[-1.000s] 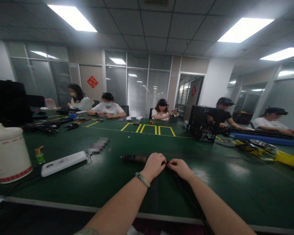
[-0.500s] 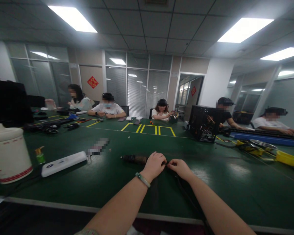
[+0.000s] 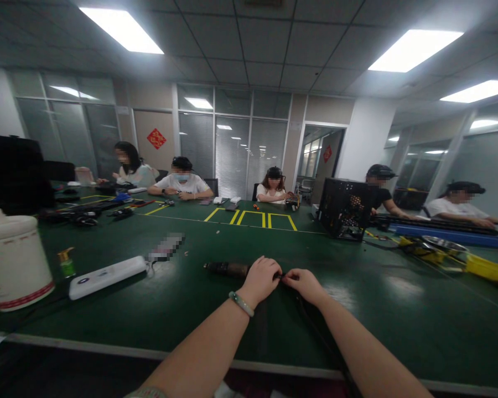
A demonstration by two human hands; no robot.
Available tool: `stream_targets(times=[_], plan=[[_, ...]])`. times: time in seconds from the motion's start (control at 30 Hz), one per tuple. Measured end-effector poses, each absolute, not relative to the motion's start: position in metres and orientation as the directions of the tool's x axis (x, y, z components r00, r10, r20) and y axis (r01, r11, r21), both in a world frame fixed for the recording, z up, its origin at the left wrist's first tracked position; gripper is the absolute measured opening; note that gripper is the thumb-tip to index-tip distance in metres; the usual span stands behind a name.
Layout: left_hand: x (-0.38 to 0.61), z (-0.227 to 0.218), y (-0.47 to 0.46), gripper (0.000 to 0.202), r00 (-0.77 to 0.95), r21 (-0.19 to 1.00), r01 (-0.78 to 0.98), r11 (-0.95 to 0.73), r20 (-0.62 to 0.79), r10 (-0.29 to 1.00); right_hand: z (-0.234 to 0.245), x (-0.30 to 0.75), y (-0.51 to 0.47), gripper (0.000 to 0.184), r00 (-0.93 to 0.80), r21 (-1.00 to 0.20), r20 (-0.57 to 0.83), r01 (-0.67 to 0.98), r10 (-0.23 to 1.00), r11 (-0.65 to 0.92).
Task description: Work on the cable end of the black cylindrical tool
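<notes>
Left hand (image 3: 262, 279): curled tight on the tool (image 3: 226, 269).
Right hand (image 3: 305, 284): pinching the cord (image 3: 315, 331), touching the left hand.
Tool: lying on the green table (image 3: 170, 309), near the front edge.

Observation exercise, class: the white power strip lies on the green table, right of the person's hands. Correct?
No. The head view shows the white power strip lying on the green table left of the left hand and right hand, not right of them.
</notes>
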State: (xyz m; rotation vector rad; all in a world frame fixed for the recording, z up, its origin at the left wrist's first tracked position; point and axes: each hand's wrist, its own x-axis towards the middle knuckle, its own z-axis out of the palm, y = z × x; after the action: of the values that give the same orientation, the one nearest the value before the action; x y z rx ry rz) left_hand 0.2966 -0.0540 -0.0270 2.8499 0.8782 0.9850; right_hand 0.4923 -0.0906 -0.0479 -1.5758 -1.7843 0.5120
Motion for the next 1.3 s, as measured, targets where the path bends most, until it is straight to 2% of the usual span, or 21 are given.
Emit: stream_targets(times=[0.9,1.3], plan=[[0.2966,-0.0229,-0.0574,0.008,0.659,0.154,0.523,-0.838,0.551,0.512,-0.0464,0.4919,-0.091,0.025,-0.023,-0.668,0.246,0.72,0.969,0.187],[0.2966,-0.0261,-0.0554,0.012,0.634,0.2,0.523,-0.828,0.558,0.535,-0.0475,0.4929,-0.0901,0.022,-0.016,-0.69,0.228,0.703,0.974,0.173]])
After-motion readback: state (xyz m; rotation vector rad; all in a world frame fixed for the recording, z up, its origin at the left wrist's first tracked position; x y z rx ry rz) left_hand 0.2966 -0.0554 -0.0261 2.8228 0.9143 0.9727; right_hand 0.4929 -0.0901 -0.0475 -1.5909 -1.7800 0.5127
